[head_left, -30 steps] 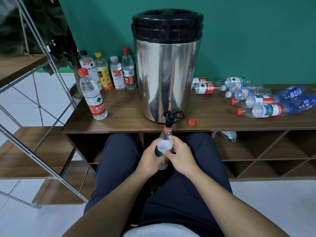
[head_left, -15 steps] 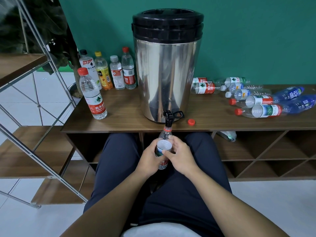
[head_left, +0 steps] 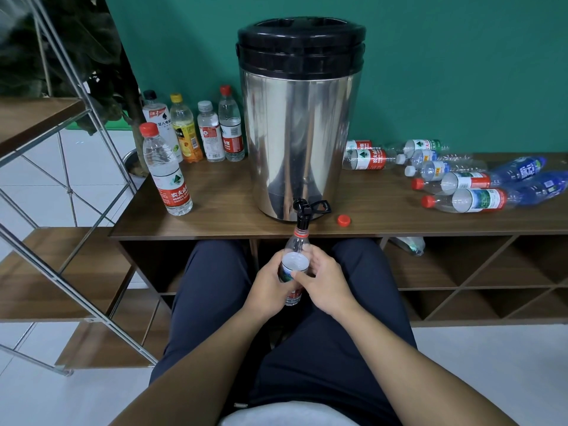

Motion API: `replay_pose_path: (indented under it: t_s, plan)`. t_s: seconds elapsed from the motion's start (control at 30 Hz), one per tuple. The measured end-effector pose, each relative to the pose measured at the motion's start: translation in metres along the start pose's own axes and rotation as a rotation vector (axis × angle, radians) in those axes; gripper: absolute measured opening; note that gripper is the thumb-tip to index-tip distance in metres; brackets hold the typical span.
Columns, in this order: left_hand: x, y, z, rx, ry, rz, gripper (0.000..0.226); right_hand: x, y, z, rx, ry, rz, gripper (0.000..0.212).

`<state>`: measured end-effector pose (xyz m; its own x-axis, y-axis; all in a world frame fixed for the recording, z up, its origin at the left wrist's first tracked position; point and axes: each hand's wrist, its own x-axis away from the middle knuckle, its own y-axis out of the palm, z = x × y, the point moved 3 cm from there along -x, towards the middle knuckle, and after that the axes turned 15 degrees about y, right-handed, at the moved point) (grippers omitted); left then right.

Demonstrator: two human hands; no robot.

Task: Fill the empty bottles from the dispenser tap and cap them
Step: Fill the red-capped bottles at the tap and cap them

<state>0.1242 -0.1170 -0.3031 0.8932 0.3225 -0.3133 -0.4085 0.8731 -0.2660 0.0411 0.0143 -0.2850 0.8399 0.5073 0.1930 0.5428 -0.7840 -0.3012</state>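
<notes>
Grip: we hold the bottle (head_left: pixel 294 265) in both hands, the left hand (head_left: pixel 270 287) wrapped round its lower body from the left, the right hand (head_left: pixel 327 282) closed round it from the right with the thumb laid across the label.
Bottle place: it hangs just under the tap (head_left: pixel 302 215) of the dispenser (head_left: pixel 299 118), in front of the table (head_left: pixel 227 210) edge and above our lap.
Long axis: the bottle runs from its base between our palms up and away to its open neck, which meets the black spout; it leans a little towards the dispenser.
Nearer hand: both sit level on the bottle, well below the tap; the right hand is on the side of the tap lever (head_left: pixel 321 206), which juts right of the spout.
Cap: a loose red cap (head_left: pixel 343 220) lies on the table just right of the tap, touching nothing.
Fill state: we cannot tell whether water is running or how full the bottle is.
Judgement: we take this as the filling step; next the right hand likely has to leave the bottle and go up and right of the tap for the lever or the cap.
Other bottles: the capped upright bottles (head_left: pixel 190 133) stand left of the dispenser, the lying bottles (head_left: pixel 461 179) right of it.
Arm pose: both forearms reach forward and converge below the tap.
</notes>
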Motion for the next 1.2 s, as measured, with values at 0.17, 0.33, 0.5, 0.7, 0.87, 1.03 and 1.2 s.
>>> replay_pose_path:
  t_s: [0.17,0.33,0.5,0.7,0.87,1.03,1.2]
  plan:
    - [-0.0006,0.0002,-0.0006,0.001,-0.005,0.004,0.064,-0.0022,0.0002,0.0019,0.006,0.002,0.004,0.063]
    - [-0.0002,0.0006,-0.0009,0.011,-0.008,0.005,0.064,-0.0034,0.0001,0.0043,0.009,0.016,-0.002,0.06]
    - [-0.0008,0.0008,0.0001,-0.002,-0.003,0.0,0.066,-0.0027,0.0,0.004,0.006,0.013,0.007,0.063]
    - [-0.0009,0.0006,-0.0001,-0.006,-0.009,-0.002,0.066,-0.0022,0.0004,0.0039,0.016,0.011,0.012,0.066]
    - [0.0001,0.0004,0.002,-0.003,-0.008,0.003,0.063,-0.0016,-0.0006,0.0023,0.015,-0.002,0.006,0.064]
    - [0.0003,0.0,0.0029,-0.001,-0.013,0.003,0.064,-0.0004,-0.0009,0.0009,0.015,-0.008,0.003,0.063]
    - [0.0005,0.0001,0.0023,0.0,-0.01,0.001,0.065,0.0011,-0.0011,-0.0004,0.006,-0.015,0.014,0.071]
